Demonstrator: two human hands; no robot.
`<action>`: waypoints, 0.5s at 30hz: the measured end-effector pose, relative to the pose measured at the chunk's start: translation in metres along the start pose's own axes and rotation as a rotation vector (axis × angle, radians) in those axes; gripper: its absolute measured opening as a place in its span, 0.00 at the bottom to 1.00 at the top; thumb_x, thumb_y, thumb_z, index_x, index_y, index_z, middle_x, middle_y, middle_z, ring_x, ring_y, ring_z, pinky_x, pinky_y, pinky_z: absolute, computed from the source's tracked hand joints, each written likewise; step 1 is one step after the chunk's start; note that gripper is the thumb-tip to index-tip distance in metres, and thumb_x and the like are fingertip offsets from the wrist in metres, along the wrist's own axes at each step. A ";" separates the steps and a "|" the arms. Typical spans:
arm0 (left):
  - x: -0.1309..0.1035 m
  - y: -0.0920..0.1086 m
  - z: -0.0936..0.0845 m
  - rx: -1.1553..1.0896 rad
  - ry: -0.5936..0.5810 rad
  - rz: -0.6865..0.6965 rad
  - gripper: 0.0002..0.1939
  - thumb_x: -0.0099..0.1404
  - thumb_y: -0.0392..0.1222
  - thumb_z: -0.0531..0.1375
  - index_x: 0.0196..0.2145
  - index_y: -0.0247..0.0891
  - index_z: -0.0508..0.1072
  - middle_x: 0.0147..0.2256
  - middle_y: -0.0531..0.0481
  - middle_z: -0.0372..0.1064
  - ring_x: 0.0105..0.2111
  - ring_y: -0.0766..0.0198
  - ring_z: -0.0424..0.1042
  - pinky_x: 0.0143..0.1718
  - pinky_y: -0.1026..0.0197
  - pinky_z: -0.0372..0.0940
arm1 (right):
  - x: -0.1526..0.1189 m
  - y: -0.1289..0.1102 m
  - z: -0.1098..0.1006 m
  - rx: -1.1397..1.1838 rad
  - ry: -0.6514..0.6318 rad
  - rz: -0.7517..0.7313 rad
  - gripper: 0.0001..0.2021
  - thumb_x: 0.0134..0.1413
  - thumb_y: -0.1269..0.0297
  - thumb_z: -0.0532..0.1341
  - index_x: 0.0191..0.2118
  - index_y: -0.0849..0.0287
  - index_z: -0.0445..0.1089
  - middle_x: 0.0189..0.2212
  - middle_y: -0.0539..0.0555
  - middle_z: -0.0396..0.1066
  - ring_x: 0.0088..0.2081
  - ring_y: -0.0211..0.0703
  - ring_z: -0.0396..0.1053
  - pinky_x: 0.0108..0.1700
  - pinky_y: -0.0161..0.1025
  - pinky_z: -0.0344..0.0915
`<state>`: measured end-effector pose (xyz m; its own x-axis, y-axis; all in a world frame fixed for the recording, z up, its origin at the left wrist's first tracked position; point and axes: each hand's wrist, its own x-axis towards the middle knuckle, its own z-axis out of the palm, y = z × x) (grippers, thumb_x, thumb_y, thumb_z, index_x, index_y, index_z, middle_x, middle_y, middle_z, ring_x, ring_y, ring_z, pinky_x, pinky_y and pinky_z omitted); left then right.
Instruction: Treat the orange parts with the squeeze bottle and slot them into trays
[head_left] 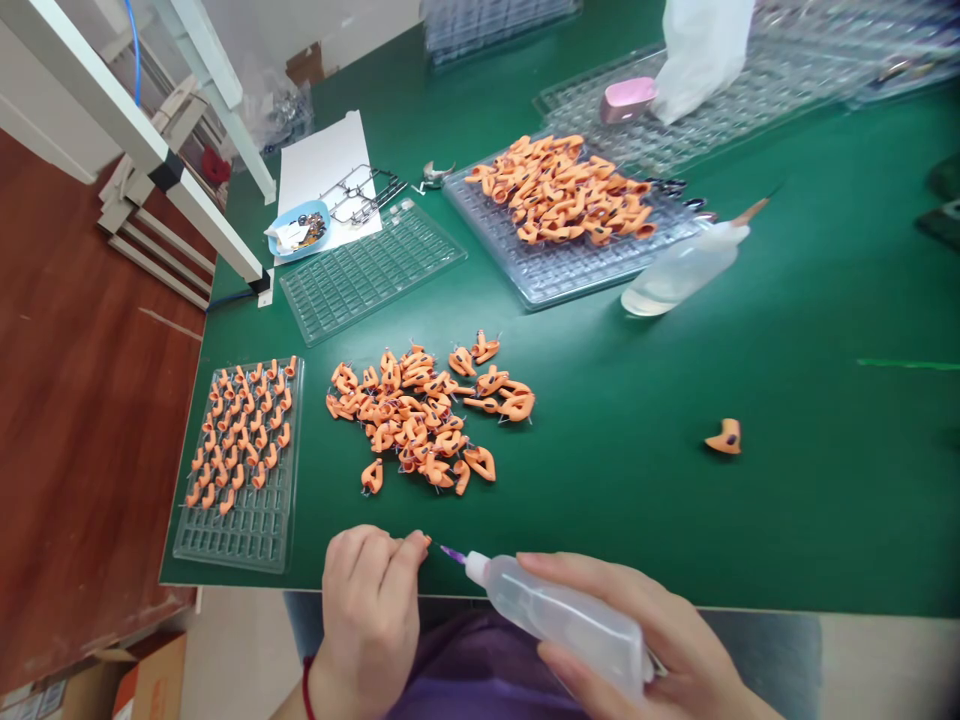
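My left hand (371,600) is closed near the table's front edge, pinching a small orange piece (427,540) that is mostly hidden by the fingers. My right hand (630,620) grips a translucent squeeze bottle (574,615) lying sideways, its purple tip (452,553) pointing left, close to the orange piece. Beyond my hands lies a loose pile of curved orange parts (409,415). To the left, a clear tray (266,535) holds similar orange parts in rows. One separate orange part (726,437) rests on the green table at the right.
Behind are a grey tray stack (540,290) heaped with orange parts, a second bottle (682,270) with a brownish tip, and a clear compartment tray (375,270). A blue dish (304,228) sits beside a metal frame (202,190). A pink scoop (628,98) lies farther back.
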<state>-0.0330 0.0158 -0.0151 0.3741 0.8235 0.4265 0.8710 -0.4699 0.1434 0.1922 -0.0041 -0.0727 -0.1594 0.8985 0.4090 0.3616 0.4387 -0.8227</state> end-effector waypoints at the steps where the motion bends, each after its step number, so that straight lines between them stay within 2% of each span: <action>1: 0.000 0.000 0.000 -0.003 -0.002 -0.001 0.09 0.67 0.27 0.60 0.43 0.35 0.75 0.29 0.50 0.71 0.33 0.61 0.70 0.38 0.58 0.65 | 0.000 0.000 0.000 -0.004 -0.002 0.000 0.23 0.53 0.67 0.64 0.56 0.51 0.69 0.41 0.56 0.80 0.36 0.49 0.80 0.40 0.40 0.78; 11: 0.002 -0.001 0.000 0.003 0.012 -0.020 0.08 0.68 0.29 0.59 0.41 0.37 0.76 0.28 0.51 0.71 0.32 0.62 0.71 0.37 0.59 0.66 | 0.003 -0.001 -0.003 0.038 0.014 0.010 0.22 0.54 0.66 0.65 0.55 0.50 0.70 0.40 0.56 0.81 0.34 0.50 0.81 0.39 0.40 0.79; 15: 0.003 0.001 -0.002 -0.109 0.031 -0.074 0.07 0.68 0.30 0.60 0.41 0.38 0.76 0.29 0.52 0.73 0.33 0.63 0.72 0.37 0.59 0.67 | 0.000 0.003 -0.005 0.172 0.049 0.117 0.22 0.56 0.62 0.68 0.56 0.48 0.71 0.40 0.56 0.81 0.34 0.51 0.81 0.35 0.38 0.79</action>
<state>-0.0317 0.0170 -0.0116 0.2983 0.8480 0.4381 0.8553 -0.4412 0.2715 0.1977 -0.0030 -0.0728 -0.0790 0.9436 0.3216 0.2124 0.3311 -0.9194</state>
